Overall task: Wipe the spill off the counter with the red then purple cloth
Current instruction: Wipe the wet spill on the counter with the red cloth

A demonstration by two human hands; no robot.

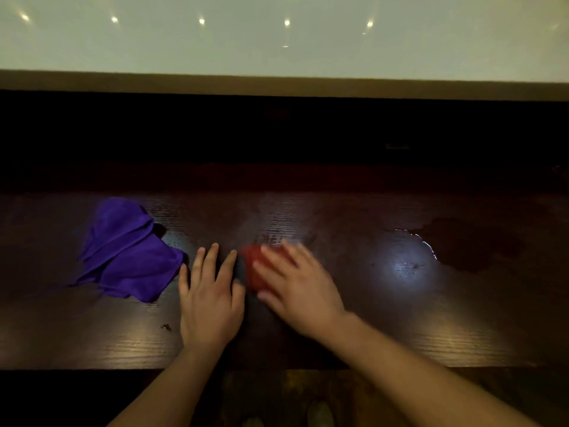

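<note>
Your right hand (295, 282) lies over a small red pad (253, 268), blurred, with fingers stretched flat across its top, pressing it onto the dark wooden table (400, 318). Your left hand (209, 300) rests flat just beside it, fingers spread, holding nothing. A crumpled purple cloth (129, 251) lies just left.

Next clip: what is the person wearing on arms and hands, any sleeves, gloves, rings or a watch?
Nothing worn shows. The left hand and right hand are bare, with no gloves and no rings that I can make out, though the right one is blurred. The left forearm and right forearm are bare down to the picture's edge: no sleeves, watch or bracelet.
</note>
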